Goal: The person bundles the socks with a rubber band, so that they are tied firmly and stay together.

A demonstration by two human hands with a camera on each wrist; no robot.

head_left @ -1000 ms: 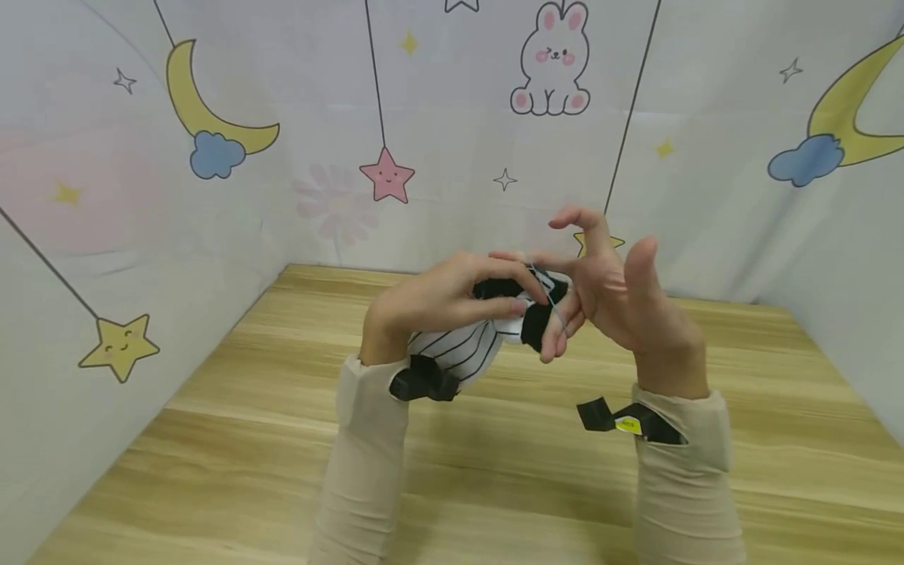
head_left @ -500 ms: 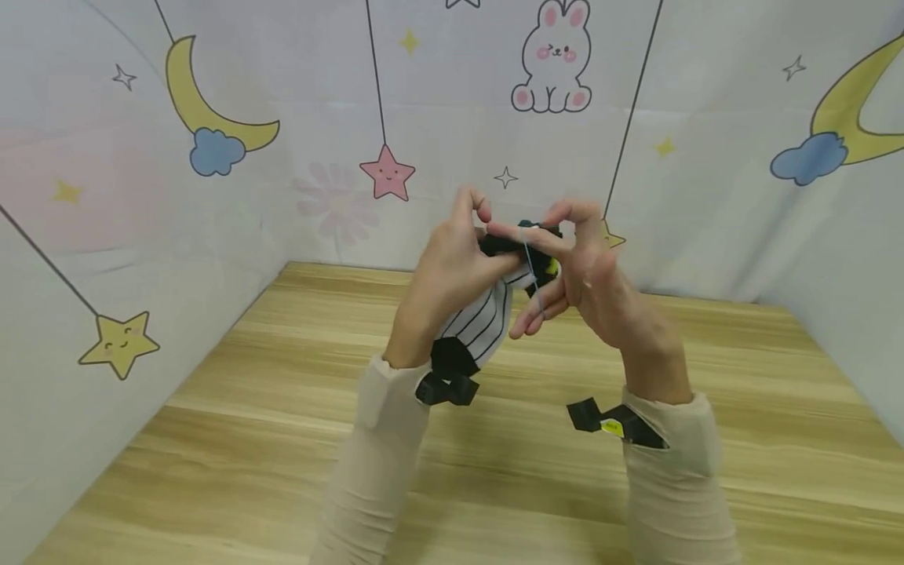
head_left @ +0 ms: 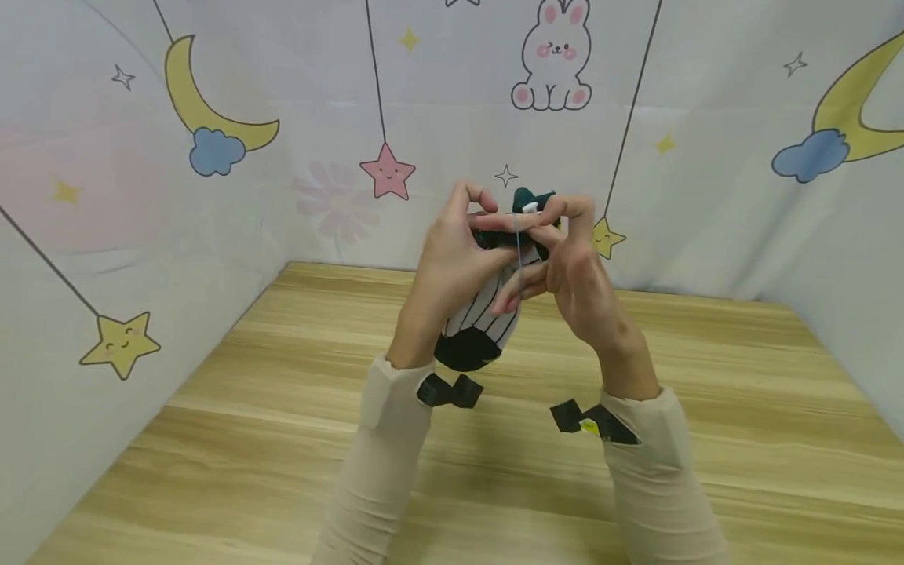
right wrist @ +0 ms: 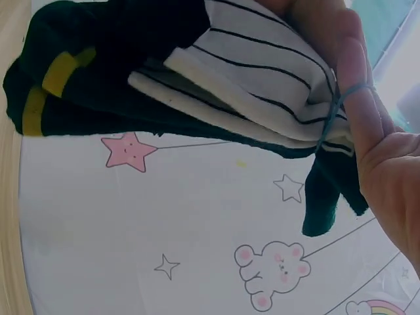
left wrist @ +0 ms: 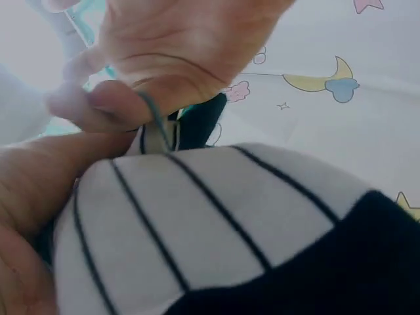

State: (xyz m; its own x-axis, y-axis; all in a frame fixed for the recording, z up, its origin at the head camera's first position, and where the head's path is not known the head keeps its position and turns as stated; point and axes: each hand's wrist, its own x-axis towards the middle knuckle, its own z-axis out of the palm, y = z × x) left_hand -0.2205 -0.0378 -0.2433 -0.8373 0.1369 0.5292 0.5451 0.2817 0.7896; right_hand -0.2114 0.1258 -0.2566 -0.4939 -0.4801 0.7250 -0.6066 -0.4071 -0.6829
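Note:
A folded bundle of white cloth with dark stripes [head_left: 476, 315] is held up over the table, its black end [head_left: 469, 350] pointing down. My left hand [head_left: 452, 263] grips it between thumb and fingers. A thin blue elastic band [head_left: 519, 255] stretches across the spread fingers of my right hand [head_left: 582, 278]. In the right wrist view the elastic band [right wrist: 333, 108] runs over the bundle's gathered neck and a finger. Dark green tails [right wrist: 321, 200] stick out past it. Yellow strips [right wrist: 60, 74] mark the dark layers at the other end. The left fingertips are partly hidden.
The wooden table [head_left: 282, 439] lies below both hands. Behind it hangs a pale curtain [head_left: 452, 102] printed with stars, moons and a rabbit; similar walls rise at both sides. A black strap with a small camera [head_left: 452, 390] sits on each wrist.
The left hand has rotated upward and the bundle now hangs steeper. The right hand has moved left and closer in, bringing the stretched elastic band over the bundle; green ends now show above the fingers.

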